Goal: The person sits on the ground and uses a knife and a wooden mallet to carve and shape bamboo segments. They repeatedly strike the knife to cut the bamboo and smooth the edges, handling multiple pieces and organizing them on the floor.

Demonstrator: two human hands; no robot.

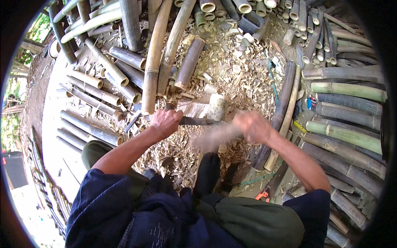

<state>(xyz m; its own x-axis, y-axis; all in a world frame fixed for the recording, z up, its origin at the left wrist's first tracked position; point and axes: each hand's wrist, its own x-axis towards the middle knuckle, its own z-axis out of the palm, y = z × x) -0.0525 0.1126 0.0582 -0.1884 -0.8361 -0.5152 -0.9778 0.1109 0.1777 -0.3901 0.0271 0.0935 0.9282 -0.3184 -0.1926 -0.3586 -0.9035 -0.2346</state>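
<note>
My left hand [166,123] is closed round the handle of a dark-bladed knife [198,121]. Its blade points right and reaches the near side of a pale, short cylindrical piece [218,106], probably wood or bamboo. Beside that piece lies a flat wooden block [192,109]. My right hand [253,126] is smeared by motion but looks wrapped round a blurred, pale brown stick-like tool [217,136], whose exact kind cannot be made out. The tool slants down to the left, just nearer to me than the blade. Whether it touches the knife does not show.
Wood chips [244,74] cover the ground around the work. Bamboo poles [103,128] lie at left, and stacked bamboo lengths [347,91] fill the right. Two long poles [283,107] lie right of my right hand. An orange-handled saw [263,194] rests near my right knee.
</note>
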